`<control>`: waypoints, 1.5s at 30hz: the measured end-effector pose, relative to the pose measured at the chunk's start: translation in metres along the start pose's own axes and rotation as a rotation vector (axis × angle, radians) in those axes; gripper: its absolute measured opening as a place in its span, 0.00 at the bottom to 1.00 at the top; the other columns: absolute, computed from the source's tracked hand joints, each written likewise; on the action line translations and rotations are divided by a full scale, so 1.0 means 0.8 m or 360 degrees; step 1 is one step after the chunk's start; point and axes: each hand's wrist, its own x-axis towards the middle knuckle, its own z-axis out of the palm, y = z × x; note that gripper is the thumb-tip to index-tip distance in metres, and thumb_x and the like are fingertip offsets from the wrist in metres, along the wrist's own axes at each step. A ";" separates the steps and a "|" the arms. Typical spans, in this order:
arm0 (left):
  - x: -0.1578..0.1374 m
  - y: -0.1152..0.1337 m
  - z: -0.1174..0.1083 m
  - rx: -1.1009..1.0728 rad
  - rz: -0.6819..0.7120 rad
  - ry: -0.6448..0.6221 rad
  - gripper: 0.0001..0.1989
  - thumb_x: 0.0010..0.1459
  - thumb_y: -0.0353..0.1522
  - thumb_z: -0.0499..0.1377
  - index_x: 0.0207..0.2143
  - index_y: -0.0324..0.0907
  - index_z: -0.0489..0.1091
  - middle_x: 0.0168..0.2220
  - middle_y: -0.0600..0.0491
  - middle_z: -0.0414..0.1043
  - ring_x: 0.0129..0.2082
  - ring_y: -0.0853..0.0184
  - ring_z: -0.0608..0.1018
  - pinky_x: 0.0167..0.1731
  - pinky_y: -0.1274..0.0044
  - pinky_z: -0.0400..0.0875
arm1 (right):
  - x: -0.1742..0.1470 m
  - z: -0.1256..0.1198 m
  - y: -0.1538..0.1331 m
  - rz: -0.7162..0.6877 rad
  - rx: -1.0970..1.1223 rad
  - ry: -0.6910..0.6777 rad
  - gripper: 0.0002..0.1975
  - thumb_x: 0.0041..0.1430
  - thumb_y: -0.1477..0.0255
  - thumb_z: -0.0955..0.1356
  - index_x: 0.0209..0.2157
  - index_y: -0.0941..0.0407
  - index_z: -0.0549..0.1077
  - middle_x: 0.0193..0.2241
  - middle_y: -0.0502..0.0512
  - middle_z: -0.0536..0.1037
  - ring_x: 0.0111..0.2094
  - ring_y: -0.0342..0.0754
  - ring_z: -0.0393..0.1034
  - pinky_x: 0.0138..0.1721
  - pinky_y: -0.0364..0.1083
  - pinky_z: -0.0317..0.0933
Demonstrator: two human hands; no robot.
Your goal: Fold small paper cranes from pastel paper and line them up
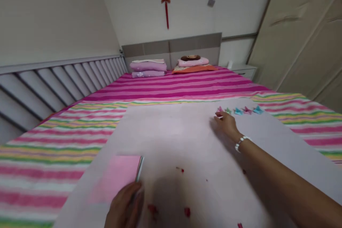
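Observation:
My right hand (226,123), with a white bead bracelet (242,143) on its wrist, reaches far out over a white board or sheet (171,131). Its fingers are bent together at a small pink origami piece (219,109), the leftmost of a row. To the right of it sit a green origami piece (228,111), a blue one (238,111), a pink one (247,110) and another blue one (258,109). Near the front, my left hand (125,205) is blurred, its fingers beside the lower right corner of a stack of square paper (123,172), pink on top.
Small red bits lie on the white surface, among them a red-tipped piece (182,170) and a red scrap (187,212). Underneath is a striped bedspread (53,171). Folded bedding (148,67) stands at the headboard (192,44). A slatted rail (58,78) runs along the left.

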 end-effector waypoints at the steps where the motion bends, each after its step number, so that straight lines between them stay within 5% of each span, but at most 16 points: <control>1: 0.003 -0.004 -0.008 -0.0003 -0.0050 -0.0002 0.13 0.55 0.39 0.57 0.41 0.46 0.73 0.41 0.51 0.78 0.41 0.62 0.79 0.39 0.74 0.77 | -0.020 0.003 -0.011 -0.0032 0.0086 -0.0090 0.12 0.54 0.77 0.65 0.40 0.61 0.74 0.37 0.62 0.78 0.34 0.51 0.72 0.38 0.48 0.63; 8: 0.010 -0.029 -0.040 -0.0155 -0.0237 -0.0035 0.17 0.53 0.40 0.59 0.43 0.42 0.72 0.48 0.46 0.74 0.51 0.57 0.73 0.51 0.63 0.69 | -0.214 0.046 -0.094 -0.0262 0.0646 -0.0770 0.07 0.50 0.73 0.66 0.31 0.55 0.77 0.26 0.52 0.79 0.28 0.48 0.72 0.30 0.44 0.65; 15: -0.001 -0.054 -0.033 -0.0242 -0.0126 -0.0195 0.30 0.45 0.41 0.66 0.50 0.43 0.67 0.57 0.44 0.65 0.60 0.51 0.61 0.57 0.56 0.58 | -0.326 0.105 -0.159 -0.0276 0.1018 -0.0969 0.09 0.53 0.72 0.64 0.31 0.56 0.77 0.27 0.53 0.79 0.29 0.47 0.73 0.32 0.44 0.66; 25: -0.006 -0.066 -0.033 -0.0443 -0.0241 -0.0241 0.27 0.50 0.41 0.63 0.51 0.41 0.66 0.56 0.43 0.67 0.59 0.55 0.64 0.58 0.60 0.57 | -0.346 0.159 -0.182 -0.0200 0.1003 -0.0926 0.09 0.49 0.76 0.65 0.31 0.57 0.77 0.28 0.54 0.80 0.30 0.48 0.74 0.35 0.46 0.67; 34: -0.006 -0.065 -0.030 -0.0600 -0.0377 -0.0191 0.18 0.55 0.38 0.57 0.47 0.42 0.71 0.53 0.45 0.70 0.58 0.59 0.66 0.58 0.62 0.59 | -0.350 0.161 -0.179 -0.0270 0.0826 -0.0901 0.11 0.49 0.78 0.65 0.32 0.55 0.79 0.30 0.52 0.79 0.30 0.46 0.72 0.34 0.44 0.65; 45: -0.005 -0.056 -0.032 -0.0644 -0.0467 -0.0151 0.10 0.56 0.37 0.54 0.28 0.41 0.71 0.52 0.43 0.71 0.55 0.56 0.69 0.54 0.62 0.61 | -0.355 0.159 -0.182 -0.0427 0.0686 -0.0859 0.12 0.50 0.83 0.66 0.30 0.54 0.79 0.30 0.52 0.77 0.33 0.46 0.71 0.36 0.43 0.61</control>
